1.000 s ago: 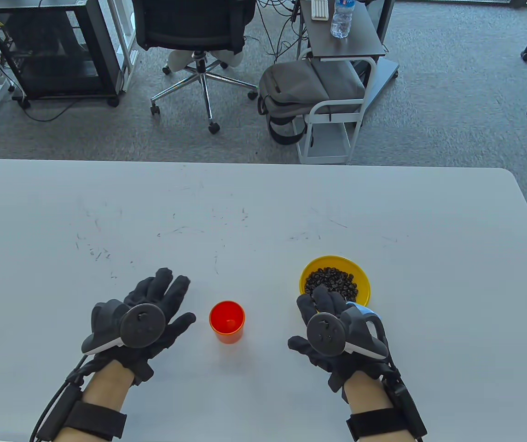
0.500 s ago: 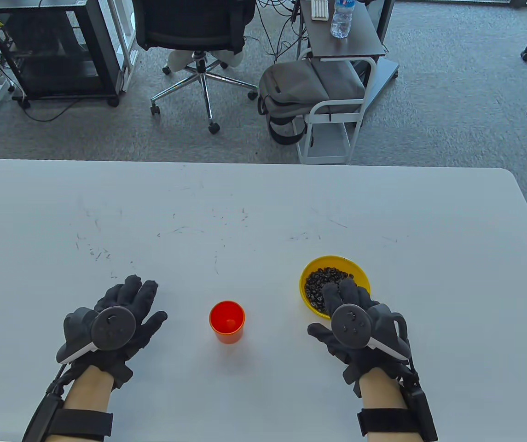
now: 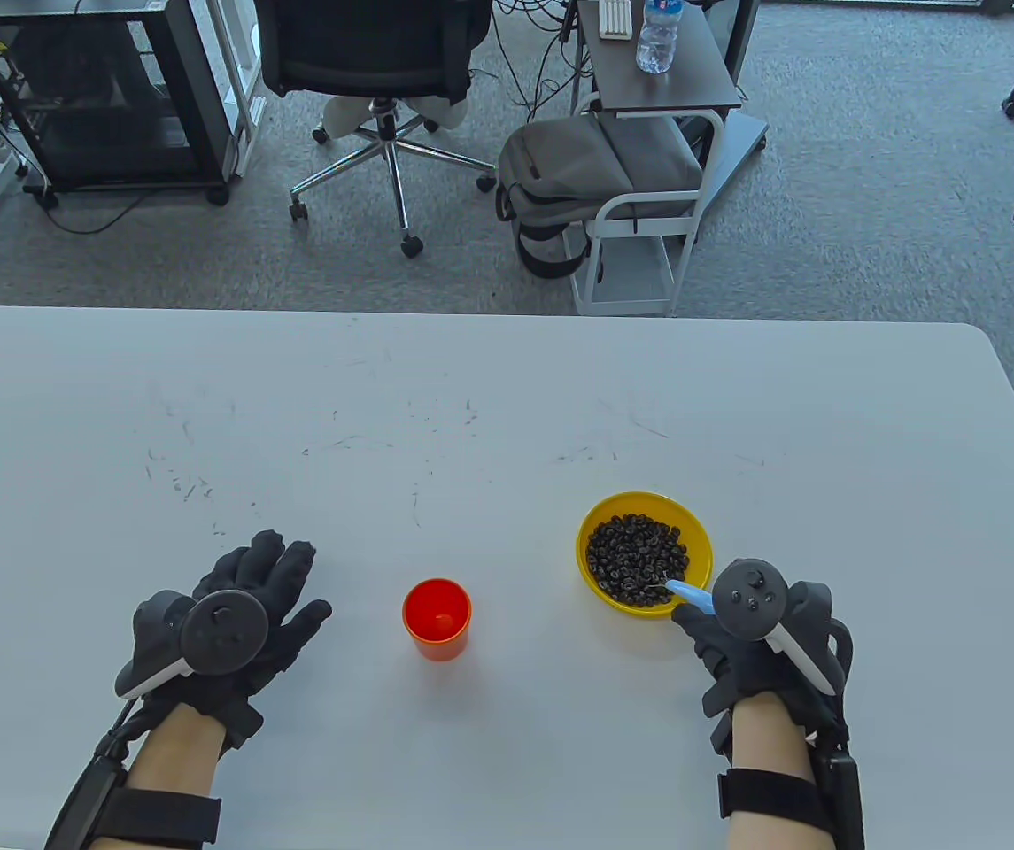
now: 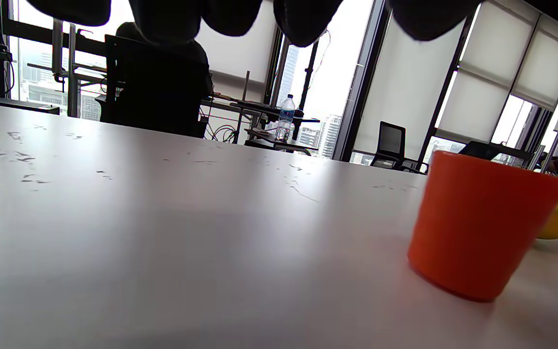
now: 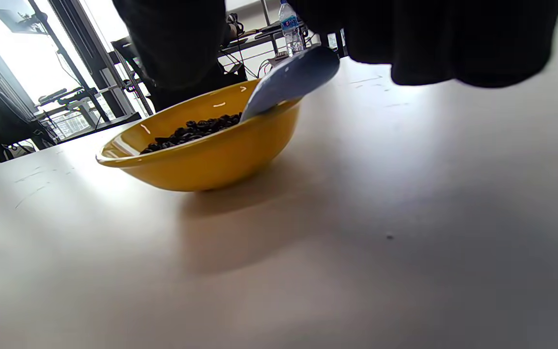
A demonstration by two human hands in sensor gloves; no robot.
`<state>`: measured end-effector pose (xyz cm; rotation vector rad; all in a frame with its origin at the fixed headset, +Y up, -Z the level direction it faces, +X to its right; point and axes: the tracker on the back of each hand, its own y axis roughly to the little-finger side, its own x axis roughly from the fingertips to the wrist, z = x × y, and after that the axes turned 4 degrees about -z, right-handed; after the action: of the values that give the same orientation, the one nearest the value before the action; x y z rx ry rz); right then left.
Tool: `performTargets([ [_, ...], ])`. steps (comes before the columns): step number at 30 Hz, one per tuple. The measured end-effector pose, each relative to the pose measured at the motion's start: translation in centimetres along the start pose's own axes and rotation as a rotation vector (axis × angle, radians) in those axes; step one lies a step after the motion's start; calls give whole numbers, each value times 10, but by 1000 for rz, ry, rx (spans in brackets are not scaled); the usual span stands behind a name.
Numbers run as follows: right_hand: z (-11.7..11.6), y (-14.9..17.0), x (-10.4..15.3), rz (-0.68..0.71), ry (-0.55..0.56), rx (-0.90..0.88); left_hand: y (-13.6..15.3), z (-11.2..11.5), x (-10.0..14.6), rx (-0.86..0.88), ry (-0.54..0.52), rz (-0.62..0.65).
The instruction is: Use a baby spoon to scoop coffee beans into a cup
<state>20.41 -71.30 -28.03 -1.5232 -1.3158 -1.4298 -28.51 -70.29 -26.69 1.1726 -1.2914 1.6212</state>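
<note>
**Spoon tip at the beans**

My right hand (image 3: 759, 642) sits at the near right rim of the yellow bowl (image 3: 591, 518), curled around the pale blue baby spoon (image 3: 688, 591), whose tip reaches over the rim to the coffee beans (image 3: 635, 549). My left hand (image 3: 232, 620) lies flat on the bench (image 3: 507, 398), fingers spread, holding nothing. The orange cup (image 3: 437, 618) stands upright between my hands, apart from both.
</note>
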Motion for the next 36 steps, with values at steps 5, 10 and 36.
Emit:
performTargets([
  [5,-8,-13,-3,8,6,111,0,1,0,16,7,-1],
  [10,-16,-19,-8,0,-22,177,-4,3,-2,17,25,5],
  [36,-28,-3,-11,-47,48,0,-6,2,-2,31,28,8],
])
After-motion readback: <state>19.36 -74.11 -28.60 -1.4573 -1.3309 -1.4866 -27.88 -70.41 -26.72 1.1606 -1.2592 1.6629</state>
